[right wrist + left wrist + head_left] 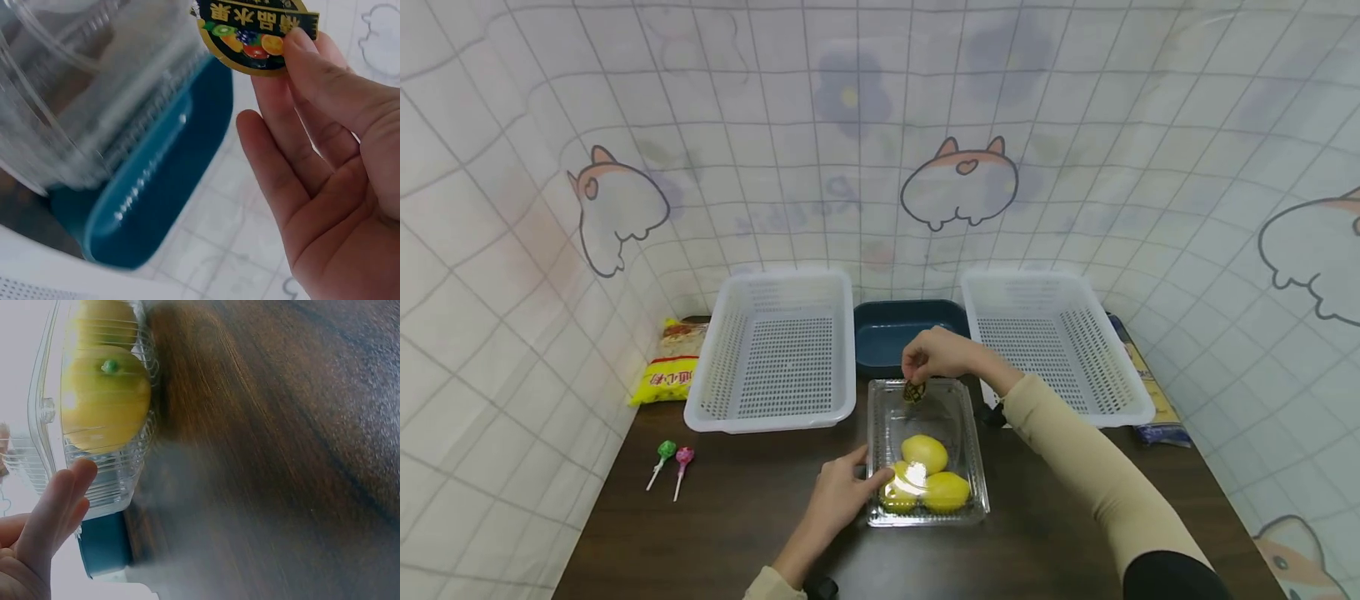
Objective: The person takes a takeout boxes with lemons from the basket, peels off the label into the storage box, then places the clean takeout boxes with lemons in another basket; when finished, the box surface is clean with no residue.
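Observation:
A clear plastic clamshell box [929, 520] lies on the table with its lid down. Through the lid I see three yellow lemons [924, 453] grouped in its near half; in the left wrist view one lemon [106, 403] shows a green stem end. My left hand [838, 493] rests against the box's left side, its fingers fairly straight and the thumb over the lid's edge. Above the far end of the box, my right hand [946, 353] pinches a fruit sticker [250, 40] between thumb and fingers. The sticker is black and gold, round with a band across, and has printed fruit.
A dark blue tray [910, 305] stands behind the box, between a left white basket [775, 422] and a right white basket [1123, 408]. A yellow food bag [668, 379] and another packet [1157, 404] lie at the sides. Two lollipops [683, 456] lie at the left.

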A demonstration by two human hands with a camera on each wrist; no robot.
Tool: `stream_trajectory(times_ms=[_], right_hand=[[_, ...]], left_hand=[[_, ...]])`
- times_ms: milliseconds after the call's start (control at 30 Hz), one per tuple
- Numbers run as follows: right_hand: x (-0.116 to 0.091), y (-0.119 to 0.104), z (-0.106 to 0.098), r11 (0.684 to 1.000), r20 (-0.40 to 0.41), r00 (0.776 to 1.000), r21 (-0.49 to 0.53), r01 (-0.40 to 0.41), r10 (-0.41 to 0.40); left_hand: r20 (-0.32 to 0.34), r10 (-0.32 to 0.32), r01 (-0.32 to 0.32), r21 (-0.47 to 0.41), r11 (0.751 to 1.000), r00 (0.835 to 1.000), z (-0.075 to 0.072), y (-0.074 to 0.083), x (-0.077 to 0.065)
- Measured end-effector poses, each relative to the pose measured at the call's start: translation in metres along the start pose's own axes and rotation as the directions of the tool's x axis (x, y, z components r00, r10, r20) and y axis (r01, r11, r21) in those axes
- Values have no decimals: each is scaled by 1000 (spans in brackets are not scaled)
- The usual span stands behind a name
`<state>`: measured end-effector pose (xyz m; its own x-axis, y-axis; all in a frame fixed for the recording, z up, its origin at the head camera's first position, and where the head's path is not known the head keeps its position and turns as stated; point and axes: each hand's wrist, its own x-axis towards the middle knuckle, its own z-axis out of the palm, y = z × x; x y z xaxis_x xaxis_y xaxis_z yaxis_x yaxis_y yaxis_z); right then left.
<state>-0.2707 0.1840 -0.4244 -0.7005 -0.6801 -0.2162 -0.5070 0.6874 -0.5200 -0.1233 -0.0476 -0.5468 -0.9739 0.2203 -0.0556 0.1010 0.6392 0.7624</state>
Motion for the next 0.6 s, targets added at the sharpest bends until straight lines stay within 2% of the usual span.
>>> stream_trajectory(times_ms=[167, 367, 500, 600], right_hand=[[10, 13, -19, 998, -104, 993, -8, -54, 53], [25, 34, -29, 988, -239, 961, -35, -153, 141], [38, 48, -30, 977, -266, 946, -55, -207, 186], [48, 56, -31, 966, -265, 937, -56, -251, 228]], left_hand=[[1, 3, -3, 9, 1000, 1000, 0, 3, -2], [4, 37, -37, 18, 999, 999, 0, 3, -1], [5, 39, -39, 26, 999, 999, -1, 2, -1], [8, 18, -18, 20, 1000, 1000, -2, 2, -1]])
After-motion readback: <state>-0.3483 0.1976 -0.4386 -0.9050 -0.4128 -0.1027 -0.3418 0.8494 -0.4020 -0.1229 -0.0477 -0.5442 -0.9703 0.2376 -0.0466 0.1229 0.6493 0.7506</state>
